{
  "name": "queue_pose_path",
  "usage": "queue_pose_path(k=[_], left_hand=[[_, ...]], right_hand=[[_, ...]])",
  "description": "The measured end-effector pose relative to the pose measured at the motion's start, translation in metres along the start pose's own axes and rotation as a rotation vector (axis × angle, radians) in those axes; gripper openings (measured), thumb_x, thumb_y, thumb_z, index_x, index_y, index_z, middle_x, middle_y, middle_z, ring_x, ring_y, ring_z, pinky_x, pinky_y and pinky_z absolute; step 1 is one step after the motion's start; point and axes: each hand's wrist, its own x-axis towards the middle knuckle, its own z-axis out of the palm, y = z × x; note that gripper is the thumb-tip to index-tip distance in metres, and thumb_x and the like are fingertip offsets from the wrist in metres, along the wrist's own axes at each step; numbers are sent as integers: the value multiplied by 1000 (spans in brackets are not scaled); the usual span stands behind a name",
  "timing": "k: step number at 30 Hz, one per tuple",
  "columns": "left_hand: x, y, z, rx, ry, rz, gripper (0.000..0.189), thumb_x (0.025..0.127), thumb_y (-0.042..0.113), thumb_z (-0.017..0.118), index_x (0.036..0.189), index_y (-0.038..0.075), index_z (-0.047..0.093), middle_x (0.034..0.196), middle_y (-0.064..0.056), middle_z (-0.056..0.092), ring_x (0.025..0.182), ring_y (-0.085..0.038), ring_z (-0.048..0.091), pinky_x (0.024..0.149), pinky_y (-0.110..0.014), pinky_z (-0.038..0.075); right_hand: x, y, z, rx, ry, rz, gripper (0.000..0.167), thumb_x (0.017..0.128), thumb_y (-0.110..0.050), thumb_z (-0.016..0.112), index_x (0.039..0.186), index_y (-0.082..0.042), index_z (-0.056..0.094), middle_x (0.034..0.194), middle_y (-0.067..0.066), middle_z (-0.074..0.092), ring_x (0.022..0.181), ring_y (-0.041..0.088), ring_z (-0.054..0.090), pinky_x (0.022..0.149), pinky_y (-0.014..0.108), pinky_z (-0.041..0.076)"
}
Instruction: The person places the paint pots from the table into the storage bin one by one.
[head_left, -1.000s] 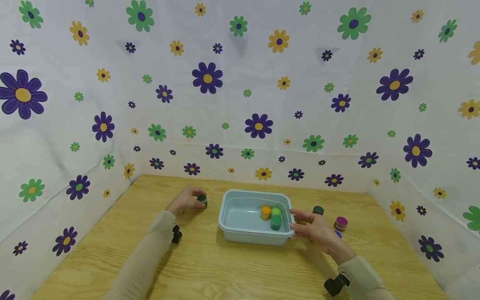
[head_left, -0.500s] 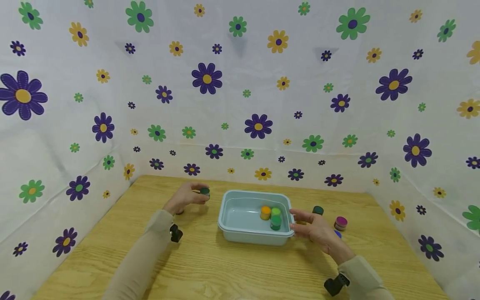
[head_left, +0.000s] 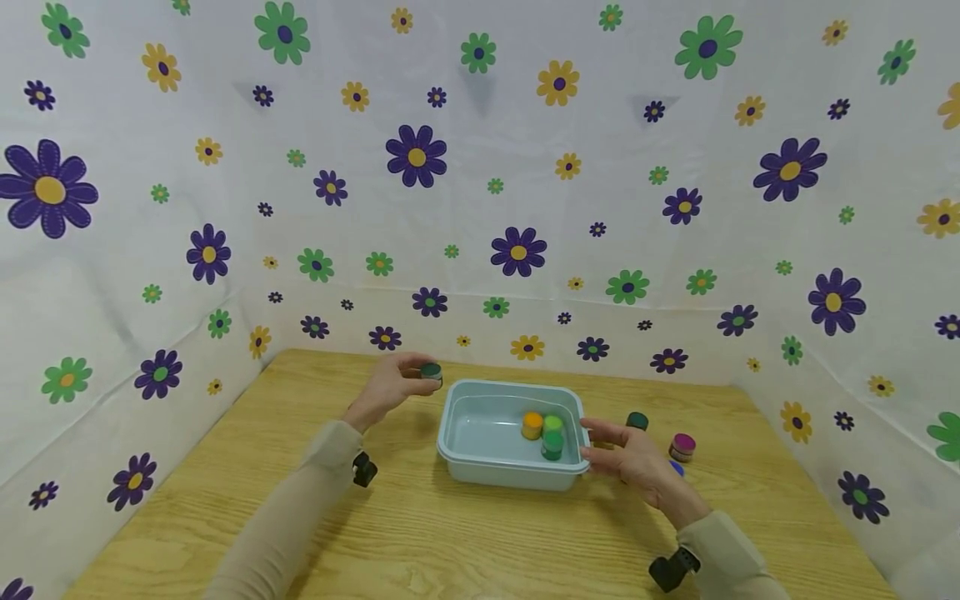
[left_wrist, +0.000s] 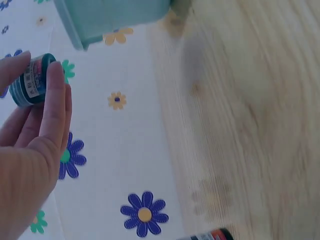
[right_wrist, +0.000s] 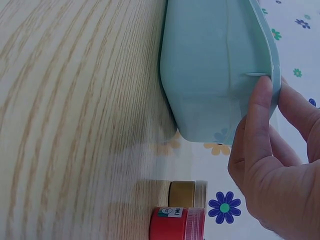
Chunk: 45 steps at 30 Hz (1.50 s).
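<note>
My left hand (head_left: 386, 390) holds a dark green paint jar (head_left: 431, 372) between thumb and fingers, off the table, just left of a pale blue plastic tub (head_left: 517, 477). The jar's label (left_wrist: 33, 80) shows in the left wrist view. An orange jar (head_left: 532, 426), a light green jar (head_left: 552, 423) and a green jar (head_left: 552, 445) stand together in the tub's right half. My right hand (head_left: 637, 462) grips the tub's right rim; in the right wrist view its thumb (right_wrist: 258, 117) lies against the wall below the rim.
Right of the tub, partly behind my right hand, stand a dark jar (head_left: 637, 420), a magenta-topped jar (head_left: 682, 447) and a blue one (head_left: 677, 467). The right wrist view shows a red jar (right_wrist: 172, 223) and a yellowish jar (right_wrist: 182, 194). Another jar (left_wrist: 210, 235) peeks in at the left wrist view's bottom edge.
My left hand has lifted the dark green jar off the table and carried it right, toward the tub. The right hand and the tub have stayed in place.
</note>
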Motion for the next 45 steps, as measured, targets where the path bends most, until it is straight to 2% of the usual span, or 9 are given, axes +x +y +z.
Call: queue_pose_path(k=[4,9,16,20,27,33,37,40,45], left_hand=[[0,8,13,-11,-5,6,46,84,13,77,127,4,62,113,-14,68,97,-22,66,87,-39,60],[1,14,31,29,-15,13,46,82,17,80,124,6,64,110,-10,69,96,-21,66,87,-46,59],[2,21,53,144,-35,31,35,81,23,81,113,14,70,104,0,71,94,-16,67,82,-32,60],[1,24,61,166,-28,25,36,80,20,81,113,11,70,103,-2,72,93,-16,67,81,-30,60],[-1,32,74,197,-22,-9,41,80,22,82,117,10,69,109,-5,71,97,-18,67,87,-35,59],[0,35,90,173,-64,-27,43,81,22,81,119,7,67,111,-9,71,87,-17,68,73,-39,63],[0,36,99,200,-87,-22,40,81,20,81,117,7,68,111,-9,72,88,-16,69,70,-34,62],[0,37,105,215,-89,-11,41,82,18,80,119,6,68,113,-12,72,91,-20,70,71,-31,62],[-2,40,115,275,-99,6,42,81,19,81,118,7,67,113,-12,71,103,-26,68,82,-35,60]], right_hand=[[0,-1,0,3,-6,-3,66,87,-15,74,145,-2,45,143,28,42,95,17,67,87,35,60],[0,-2,-1,12,-18,-5,66,88,-14,73,146,-2,44,146,28,39,93,16,68,87,34,60],[1,0,0,0,1,8,65,87,-16,74,145,-4,47,144,27,43,92,17,68,85,34,61],[1,1,0,5,-7,7,65,87,-14,74,145,-3,46,142,27,45,92,16,67,84,33,61],[0,1,0,13,-14,2,66,88,-14,73,146,-3,45,142,27,44,92,16,68,86,35,60],[0,-1,0,14,-10,0,65,88,-14,73,145,-3,45,142,27,44,94,17,68,87,35,60],[0,-2,1,25,-19,11,66,87,-13,74,146,-3,45,142,27,44,94,17,68,88,35,60],[0,-2,0,15,-19,2,66,87,-14,74,145,-3,45,142,28,44,96,18,68,87,34,60],[0,-3,0,-6,6,10,65,86,-17,75,144,-5,48,144,27,45,96,19,68,85,32,60]])
